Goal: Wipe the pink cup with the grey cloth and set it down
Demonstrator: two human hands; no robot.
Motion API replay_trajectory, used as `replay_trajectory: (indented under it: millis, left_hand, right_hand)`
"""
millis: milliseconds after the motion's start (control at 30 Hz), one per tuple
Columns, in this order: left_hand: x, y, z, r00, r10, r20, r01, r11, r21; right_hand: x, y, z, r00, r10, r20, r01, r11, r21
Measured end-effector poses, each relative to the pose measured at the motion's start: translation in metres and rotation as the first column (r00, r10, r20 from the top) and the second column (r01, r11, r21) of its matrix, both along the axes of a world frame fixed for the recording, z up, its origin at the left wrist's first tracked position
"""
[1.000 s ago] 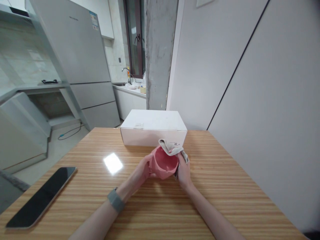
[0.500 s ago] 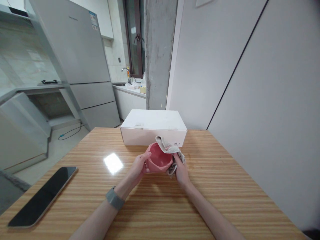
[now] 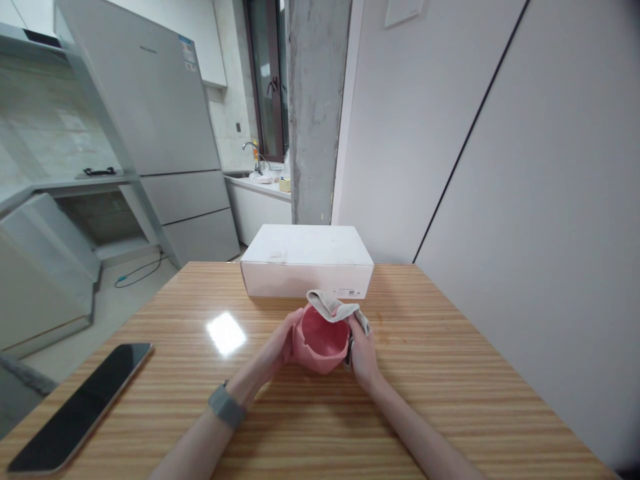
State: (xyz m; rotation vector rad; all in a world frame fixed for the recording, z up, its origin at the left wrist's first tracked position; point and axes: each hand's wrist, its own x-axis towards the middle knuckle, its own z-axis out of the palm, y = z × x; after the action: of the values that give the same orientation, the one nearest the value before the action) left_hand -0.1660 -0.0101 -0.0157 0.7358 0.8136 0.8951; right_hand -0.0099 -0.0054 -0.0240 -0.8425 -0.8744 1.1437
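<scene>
A pink faceted bowl (image 3: 320, 360) is tilted so that its hollow inside faces me, above the front of the white box. My left hand (image 3: 283, 339) grips its left side, fingers partly hidden behind the wall. In my right hand (image 3: 364, 353) is a light grey cloth (image 3: 331, 307), pinched and draped over the bowl's far right rim. Part of the cloth hangs down between the right hand and the bowl's side. The fingertips of the right hand are covered by the cloth.
A closed white box (image 3: 306, 279) stands at the table's far edge, just beyond the bowl. A black phone-like slab (image 3: 83, 407) lies at the table's left edge. The wooden table (image 3: 450, 387) narrows away from me, with a white wall along its right.
The bowl has turned and come slightly lower and nearer. My left thumb has shifted from its rim to the outer side. The cloth and right hand have moved down along with it.
</scene>
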Motion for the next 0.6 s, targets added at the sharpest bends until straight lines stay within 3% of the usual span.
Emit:
replay_trajectory:
  millis: [200,367,500,600]
  left_hand:
    - [-0.001,0.006,-0.006,0.989,0.149,-0.021,-0.149,0.989,-0.003]
    - [0.004,0.006,-0.004,0.977,0.207,0.059,-0.209,0.977,0.035]
    - [0.011,-0.001,-0.002,0.966,0.152,0.210,-0.182,0.974,0.135]
    - [0.016,-0.004,-0.004,0.971,0.074,0.227,-0.111,0.982,0.154]
  right_hand:
    - [-0.003,0.001,-0.002,0.999,0.041,0.009,-0.041,0.999,-0.034]
    - [-0.009,0.000,-0.003,1.000,-0.026,0.000,0.026,0.999,-0.022]
    - [-0.014,-0.002,-0.007,0.993,-0.115,-0.005,0.115,0.993,-0.037]
    - [-0.009,0.001,-0.005,0.989,-0.146,0.012,0.146,0.989,0.007]
